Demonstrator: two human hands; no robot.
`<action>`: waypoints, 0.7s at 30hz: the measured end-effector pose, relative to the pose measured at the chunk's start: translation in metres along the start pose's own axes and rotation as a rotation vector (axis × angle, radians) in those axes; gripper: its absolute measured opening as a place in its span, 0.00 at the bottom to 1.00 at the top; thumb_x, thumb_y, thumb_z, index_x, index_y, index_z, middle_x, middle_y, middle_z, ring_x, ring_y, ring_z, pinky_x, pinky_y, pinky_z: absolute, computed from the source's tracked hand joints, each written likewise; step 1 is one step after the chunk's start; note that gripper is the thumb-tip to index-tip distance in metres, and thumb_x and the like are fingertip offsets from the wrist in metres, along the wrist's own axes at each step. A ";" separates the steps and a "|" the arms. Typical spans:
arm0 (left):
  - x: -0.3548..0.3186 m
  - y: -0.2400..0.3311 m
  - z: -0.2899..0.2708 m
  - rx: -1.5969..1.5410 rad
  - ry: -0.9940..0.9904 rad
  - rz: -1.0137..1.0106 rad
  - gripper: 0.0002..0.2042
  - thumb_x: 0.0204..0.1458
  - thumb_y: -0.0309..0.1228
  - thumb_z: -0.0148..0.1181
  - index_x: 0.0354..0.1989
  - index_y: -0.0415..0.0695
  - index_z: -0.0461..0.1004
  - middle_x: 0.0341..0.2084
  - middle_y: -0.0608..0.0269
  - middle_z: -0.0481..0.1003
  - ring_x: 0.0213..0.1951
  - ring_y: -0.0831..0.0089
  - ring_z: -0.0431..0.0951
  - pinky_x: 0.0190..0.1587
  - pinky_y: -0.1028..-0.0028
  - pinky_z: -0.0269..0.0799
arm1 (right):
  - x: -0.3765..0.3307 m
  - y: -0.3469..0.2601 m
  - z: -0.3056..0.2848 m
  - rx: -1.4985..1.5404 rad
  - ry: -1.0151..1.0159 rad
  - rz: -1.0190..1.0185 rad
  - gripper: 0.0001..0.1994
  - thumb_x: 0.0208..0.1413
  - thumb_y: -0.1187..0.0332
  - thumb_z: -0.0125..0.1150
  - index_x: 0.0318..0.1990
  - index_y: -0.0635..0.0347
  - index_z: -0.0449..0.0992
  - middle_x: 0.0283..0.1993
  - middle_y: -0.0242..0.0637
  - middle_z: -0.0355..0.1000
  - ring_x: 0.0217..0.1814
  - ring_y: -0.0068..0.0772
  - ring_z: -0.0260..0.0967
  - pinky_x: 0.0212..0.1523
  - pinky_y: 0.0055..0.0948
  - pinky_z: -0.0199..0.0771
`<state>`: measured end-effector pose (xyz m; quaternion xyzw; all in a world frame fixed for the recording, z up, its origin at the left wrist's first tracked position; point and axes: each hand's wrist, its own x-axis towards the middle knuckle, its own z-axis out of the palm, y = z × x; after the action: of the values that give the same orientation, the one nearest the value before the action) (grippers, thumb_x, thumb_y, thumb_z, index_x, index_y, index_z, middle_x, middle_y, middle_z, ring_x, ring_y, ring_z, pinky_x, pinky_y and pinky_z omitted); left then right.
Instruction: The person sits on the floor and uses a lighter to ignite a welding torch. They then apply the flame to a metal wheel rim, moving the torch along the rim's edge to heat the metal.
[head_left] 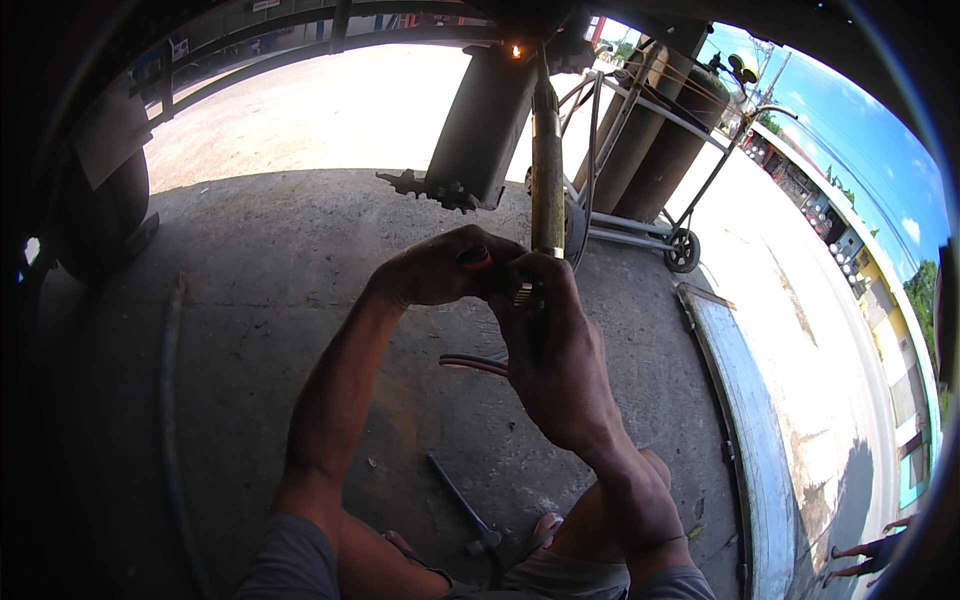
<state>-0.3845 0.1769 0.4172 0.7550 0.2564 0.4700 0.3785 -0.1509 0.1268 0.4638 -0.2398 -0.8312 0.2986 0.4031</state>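
My right hand [560, 365] is wrapped round the lower end of a brass-coloured gas torch [547, 170], which points up and away. A ridged brass valve knob [523, 293] shows between my hands. My left hand [445, 268] is closed close beside the torch's lower end, its fingertips near the valve. A small red thing [476, 258] shows in its grip; its kind is unclear. A pair of thin hoses [475, 362] comes out beside my right hand. Near the torch's far end, a small orange glow [515, 50] burns at the dark metal overhead.
Ahead hangs a dark box-shaped metal part [482, 130]. Gas cylinders [665, 150] stand on a wheeled cart [640, 228] at far right. A hammer [483, 537] lies by my feet. A long metal panel [745, 420] lies right, a pipe [172, 380] left, near a tyre [105, 210].
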 end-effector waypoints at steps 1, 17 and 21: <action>0.000 0.000 0.000 0.016 -0.002 0.033 0.23 0.61 0.29 0.73 0.64 0.41 0.77 0.51 0.57 0.83 0.49 0.73 0.83 0.49 0.67 0.84 | 0.000 0.000 0.000 -0.004 0.000 -0.003 0.16 0.73 0.74 0.58 0.62 0.52 0.62 0.48 0.58 0.81 0.49 0.61 0.85 0.38 0.52 0.82; -0.003 -0.003 -0.002 0.188 -0.009 0.167 0.23 0.61 0.27 0.72 0.62 0.43 0.72 0.54 0.53 0.82 0.52 0.70 0.83 0.50 0.65 0.86 | 0.000 0.000 -0.002 -0.019 -0.021 0.013 0.17 0.73 0.74 0.57 0.63 0.52 0.61 0.48 0.59 0.82 0.47 0.59 0.86 0.35 0.50 0.85; -0.002 0.002 -0.002 0.247 -0.022 0.135 0.23 0.60 0.26 0.72 0.62 0.43 0.72 0.53 0.53 0.82 0.51 0.69 0.83 0.49 0.65 0.86 | 0.000 0.001 -0.002 -0.023 -0.019 -0.018 0.17 0.73 0.74 0.57 0.64 0.53 0.61 0.49 0.58 0.81 0.48 0.58 0.86 0.36 0.48 0.87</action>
<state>-0.3871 0.1751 0.4189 0.8165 0.2568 0.4509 0.2532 -0.1495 0.1282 0.4642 -0.2342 -0.8405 0.2877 0.3949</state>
